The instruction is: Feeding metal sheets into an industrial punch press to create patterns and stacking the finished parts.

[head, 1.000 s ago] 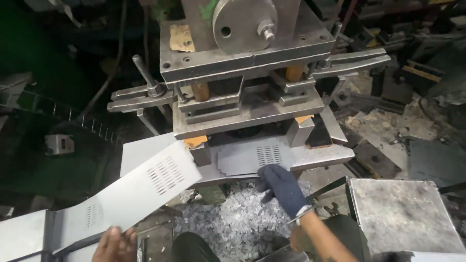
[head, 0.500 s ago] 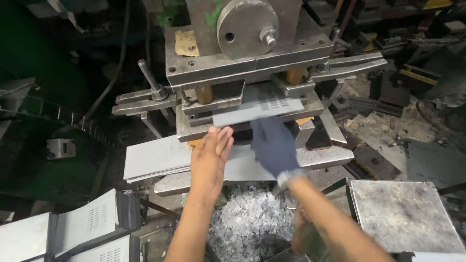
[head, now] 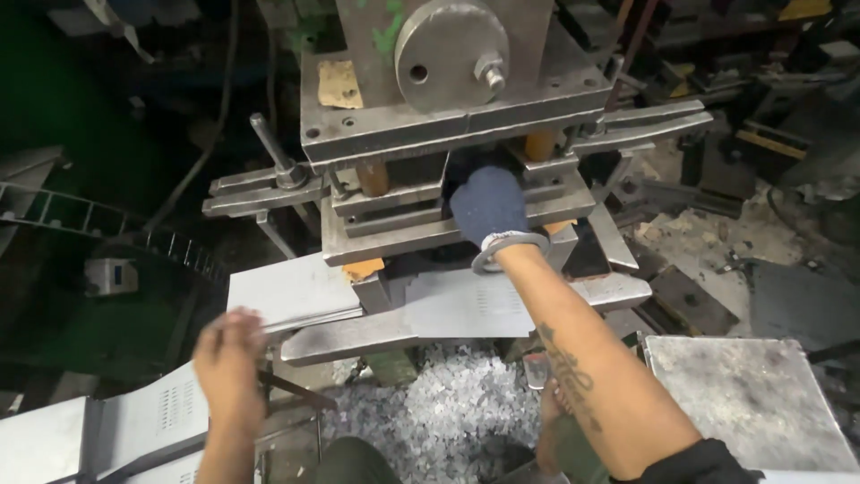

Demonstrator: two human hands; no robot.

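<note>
Gloved right hand (head: 490, 208) reaches into the press (head: 430, 134) at 12 o'clock, grip hidden so cannot tell, best pulled clear of the die; bare left hand (head: 228, 358) at 8 o'clock, fingers loosely apart, holds nothing above the metal sheets (head: 143, 417).

A torn tan paper label (head: 339, 84), roughly rectangular, is stuck on the grey press head, far left of centre.

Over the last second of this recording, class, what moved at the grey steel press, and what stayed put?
The right hand in the dark blue knitted glove went from the front of the press bed up into the die gap. The bare left hand drew back from the die to the stack of flat grey metal sheets. The grey steel press and the silvery heap of punched scrap stayed.
</note>
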